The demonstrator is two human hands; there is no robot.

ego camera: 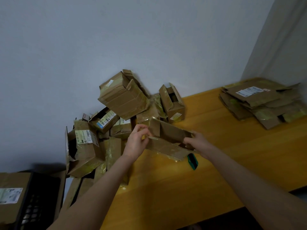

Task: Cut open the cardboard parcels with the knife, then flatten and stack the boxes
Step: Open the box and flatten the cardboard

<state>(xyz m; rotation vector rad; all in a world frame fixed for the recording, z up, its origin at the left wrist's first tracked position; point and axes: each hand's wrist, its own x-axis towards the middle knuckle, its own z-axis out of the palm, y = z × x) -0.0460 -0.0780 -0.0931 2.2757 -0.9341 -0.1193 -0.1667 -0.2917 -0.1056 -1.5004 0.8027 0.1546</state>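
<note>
Yellow table (216, 146): wooden, against grey wall (116, 39).
Box (167, 135): one, frame centre, both ends gripped by left hand (137, 143) and right hand (198, 143).
Knife (192, 161): one, just below it.
Flat stack (262, 100): one, right.

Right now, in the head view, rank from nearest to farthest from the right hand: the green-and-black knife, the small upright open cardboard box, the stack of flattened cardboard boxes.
From the right hand:
1. Green-and-black knife, just beside it.
2. Small upright open cardboard box, behind, by the wall.
3. Stack of flattened cardboard boxes, at the far right.
</note>
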